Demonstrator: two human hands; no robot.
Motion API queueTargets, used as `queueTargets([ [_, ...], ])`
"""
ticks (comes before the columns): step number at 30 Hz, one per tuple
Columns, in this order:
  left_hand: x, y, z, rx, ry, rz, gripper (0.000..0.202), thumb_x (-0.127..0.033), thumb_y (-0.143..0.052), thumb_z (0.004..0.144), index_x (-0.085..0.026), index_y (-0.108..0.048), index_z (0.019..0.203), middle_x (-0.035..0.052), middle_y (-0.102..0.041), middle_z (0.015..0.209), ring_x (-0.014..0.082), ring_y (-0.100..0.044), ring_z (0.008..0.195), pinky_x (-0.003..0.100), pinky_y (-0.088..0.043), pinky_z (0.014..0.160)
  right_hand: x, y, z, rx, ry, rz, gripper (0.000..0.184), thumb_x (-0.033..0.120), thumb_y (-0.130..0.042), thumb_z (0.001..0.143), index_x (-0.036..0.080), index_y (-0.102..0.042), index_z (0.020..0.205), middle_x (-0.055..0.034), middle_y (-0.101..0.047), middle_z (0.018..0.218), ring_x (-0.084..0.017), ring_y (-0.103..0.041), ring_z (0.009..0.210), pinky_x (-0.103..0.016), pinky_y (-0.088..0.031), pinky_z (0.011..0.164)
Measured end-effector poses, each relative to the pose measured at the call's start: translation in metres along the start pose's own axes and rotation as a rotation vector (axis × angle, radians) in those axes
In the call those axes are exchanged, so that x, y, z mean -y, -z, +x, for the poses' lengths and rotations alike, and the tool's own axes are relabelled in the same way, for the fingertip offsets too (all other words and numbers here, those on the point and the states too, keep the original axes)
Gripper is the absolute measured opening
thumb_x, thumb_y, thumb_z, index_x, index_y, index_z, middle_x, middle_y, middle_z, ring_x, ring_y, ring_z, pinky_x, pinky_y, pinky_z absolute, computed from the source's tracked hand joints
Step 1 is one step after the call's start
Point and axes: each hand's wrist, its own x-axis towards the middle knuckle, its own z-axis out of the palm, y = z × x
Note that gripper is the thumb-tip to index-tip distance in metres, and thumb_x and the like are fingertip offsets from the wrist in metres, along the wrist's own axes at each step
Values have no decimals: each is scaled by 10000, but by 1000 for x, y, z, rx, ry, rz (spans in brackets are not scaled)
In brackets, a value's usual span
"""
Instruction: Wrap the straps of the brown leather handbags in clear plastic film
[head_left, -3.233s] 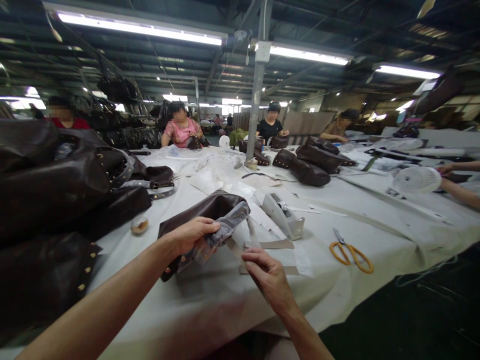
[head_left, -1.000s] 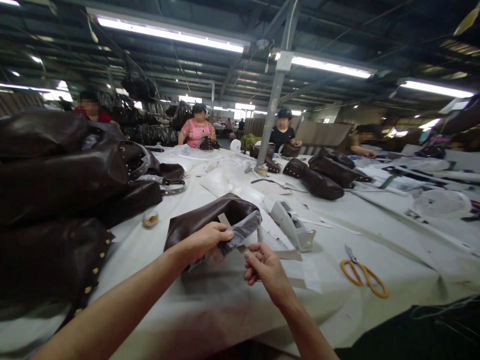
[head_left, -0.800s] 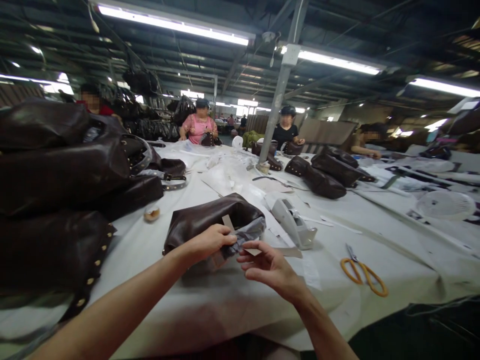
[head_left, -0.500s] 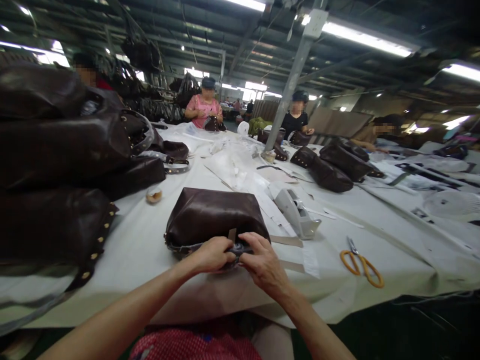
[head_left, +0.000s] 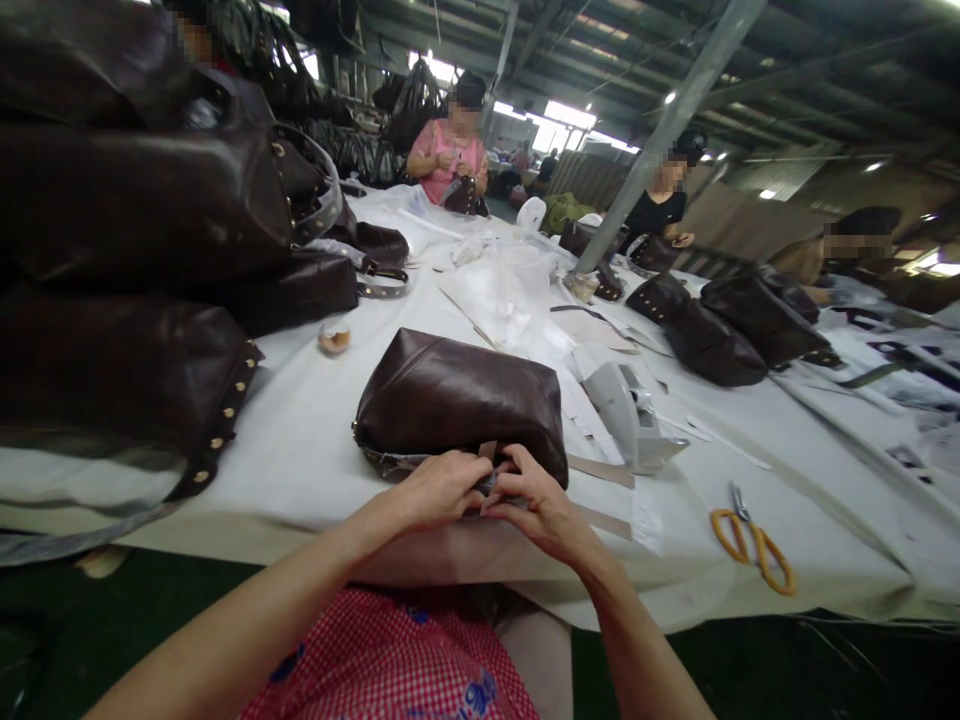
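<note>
A dark brown leather bag (head_left: 461, 393) lies on its side at the table's near edge, its opening facing me. Both hands meet at that opening. With fingers curled, my left hand (head_left: 448, 487) grips the bag's edge near a small tan strip (head_left: 488, 450). Close beside it, my right hand (head_left: 531, 493) has thumb and fingers pinched on the same edge. Something grey, perhaps wrapping, shows between the fingertips, but they hide most of it.
Brown studded bags (head_left: 127, 390) are piled at the left. Right of my bag stand a grey tape dispenser (head_left: 634, 415) and orange-handled scissors (head_left: 752, 545). A tape roll (head_left: 334, 340) lies beyond it. A slanted metal post (head_left: 660, 130) rises from the table; co-workers (head_left: 450, 160) sit behind.
The view has tilted down and swung left, so the scene sits further right. Both hands stay at the bag's opening; the right fingers have drawn closer to the left ones.
</note>
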Motion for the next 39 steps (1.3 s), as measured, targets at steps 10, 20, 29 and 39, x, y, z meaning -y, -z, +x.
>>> queueTargets([
  [10,7,-8,-7,-43,62,-28,355,-142,-568,809,-223,-381,1099,67,-633,1045,242,-629,953,333,-482,775,-16,-20,-4,-142,114,-29,150,119,-597,853,230,-665,780,-46,-635,1027,-205,-560,952,-325,-449,812],
  [20,22,-8,-9,-90,-36,-188,313,-168,-578,810,-230,-382,1046,33,-610,992,205,-631,902,298,-475,756,-16,-33,-9,-278,95,10,141,135,-579,860,238,-650,793,-35,-667,903,-206,-586,899,-337,-474,786],
  [29,25,-15,-13,-95,-216,-19,190,-255,-579,874,-203,-536,1051,61,-640,1051,209,-568,989,304,-456,859,-14,-49,-13,-491,165,-38,324,14,-451,797,240,-665,889,-37,-703,927,-210,-606,902,-365,-511,790],
  [39,21,-30,-10,-281,-191,68,113,-179,-503,864,-191,-571,954,69,-661,1025,218,-556,984,309,-474,782,-23,-52,-6,-561,220,-140,264,44,-463,849,226,-643,786,-46,-680,851,-183,-609,793,-313,-517,697],
])
